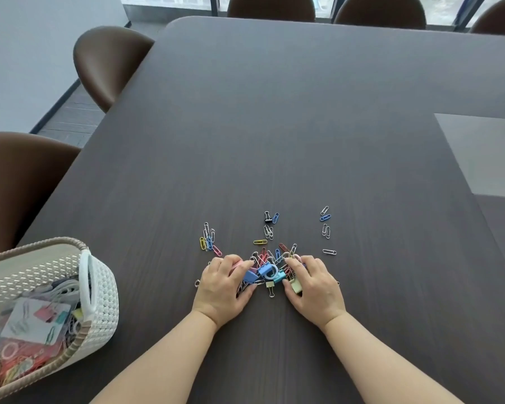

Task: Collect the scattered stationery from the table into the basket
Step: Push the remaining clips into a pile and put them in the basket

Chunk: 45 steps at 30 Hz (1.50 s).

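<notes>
Left hand [222, 287] and right hand [314, 284], fingers curled, cup a heap of clips [267, 272] on the bench [274, 126]; neither has lifted any. Light, stiff and slippery, the clips likely suit scooping from beneath. Four stray clusters lie beyond; one basket [99, 287] waits left.
</notes>
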{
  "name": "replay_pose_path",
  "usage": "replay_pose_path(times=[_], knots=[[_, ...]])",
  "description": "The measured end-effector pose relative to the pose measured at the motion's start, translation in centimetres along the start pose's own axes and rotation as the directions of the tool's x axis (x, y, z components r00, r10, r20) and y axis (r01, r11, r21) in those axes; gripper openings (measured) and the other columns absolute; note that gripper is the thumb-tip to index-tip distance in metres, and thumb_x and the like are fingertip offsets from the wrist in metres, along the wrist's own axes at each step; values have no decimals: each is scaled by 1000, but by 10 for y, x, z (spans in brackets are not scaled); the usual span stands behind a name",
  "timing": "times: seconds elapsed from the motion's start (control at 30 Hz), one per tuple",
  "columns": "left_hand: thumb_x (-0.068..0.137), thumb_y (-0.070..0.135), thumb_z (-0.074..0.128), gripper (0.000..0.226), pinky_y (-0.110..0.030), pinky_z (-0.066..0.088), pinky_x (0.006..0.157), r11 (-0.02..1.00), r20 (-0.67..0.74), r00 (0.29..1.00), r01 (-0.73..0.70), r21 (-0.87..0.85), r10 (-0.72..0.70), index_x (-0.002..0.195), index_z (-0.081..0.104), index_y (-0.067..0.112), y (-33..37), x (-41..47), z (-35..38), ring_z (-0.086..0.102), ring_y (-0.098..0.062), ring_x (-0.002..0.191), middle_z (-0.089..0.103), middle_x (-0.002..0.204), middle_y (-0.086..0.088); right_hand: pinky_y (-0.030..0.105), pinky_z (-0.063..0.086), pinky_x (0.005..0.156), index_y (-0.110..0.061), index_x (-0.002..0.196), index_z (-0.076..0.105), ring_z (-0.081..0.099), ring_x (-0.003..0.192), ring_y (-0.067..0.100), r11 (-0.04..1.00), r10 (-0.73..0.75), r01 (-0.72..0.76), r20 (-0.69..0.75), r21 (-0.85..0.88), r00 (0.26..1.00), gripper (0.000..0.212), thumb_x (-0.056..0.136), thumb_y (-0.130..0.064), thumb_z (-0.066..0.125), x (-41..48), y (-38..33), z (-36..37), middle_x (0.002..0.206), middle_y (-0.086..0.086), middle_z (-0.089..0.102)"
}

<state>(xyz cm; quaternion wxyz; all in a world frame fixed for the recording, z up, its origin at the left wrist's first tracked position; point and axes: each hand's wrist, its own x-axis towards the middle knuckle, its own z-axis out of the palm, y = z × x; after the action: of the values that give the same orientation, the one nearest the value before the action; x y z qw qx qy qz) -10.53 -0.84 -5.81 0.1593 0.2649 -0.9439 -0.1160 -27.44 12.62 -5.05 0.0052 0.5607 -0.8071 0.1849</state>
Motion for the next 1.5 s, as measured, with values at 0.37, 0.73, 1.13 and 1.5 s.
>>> replay_pose_path(times=[0.37, 0.73, 1.13, 1.5], knots=[[77, 40, 57, 35, -18, 44, 36, 982, 101, 985, 149, -115, -137, 109, 46, 31, 15, -18, -27, 52, -11, 42, 61, 82, 6, 30, 52, 63, -12, 98, 65, 65, 72, 24, 939, 226, -255, 143, 231, 963, 25, 77, -24, 69, -5, -16, -17, 94, 5, 62], [89, 30, 59, 32, -23, 43, 69, 885, -27, 930, 338, -321, -365, 118, 44, 28, 39, -30, -88, 59, -20, 76, 60, 107, 1, 17, 36, 73, -8, 97, 62, 50, 84, 10, 868, 252, -263, 83, 422, 964, 20, 80, -16, 70, -8, -44, -56, 94, -5, 52], [85, 30, 59, 35, -21, 43, 62, 897, -423, 798, 320, -305, -429, 113, 48, 11, -64, -65, -227, 57, -15, 70, 60, 95, -4, 0, 34, 72, -9, 93, 62, 52, 83, 2, 810, 142, -70, -79, 582, 987, 20, 78, -13, 73, 53, -180, -89, 96, -5, 54], [92, 35, 52, 36, -30, 44, 95, 812, 172, 824, 563, -153, -539, 126, 55, 23, -167, -128, -251, 57, -14, 109, 63, 118, 4, 2, 36, 68, -12, 90, 61, 48, 78, -1, 803, -87, 126, -94, 582, 992, 23, 77, -29, 69, 68, -305, -46, 86, -16, 50]])
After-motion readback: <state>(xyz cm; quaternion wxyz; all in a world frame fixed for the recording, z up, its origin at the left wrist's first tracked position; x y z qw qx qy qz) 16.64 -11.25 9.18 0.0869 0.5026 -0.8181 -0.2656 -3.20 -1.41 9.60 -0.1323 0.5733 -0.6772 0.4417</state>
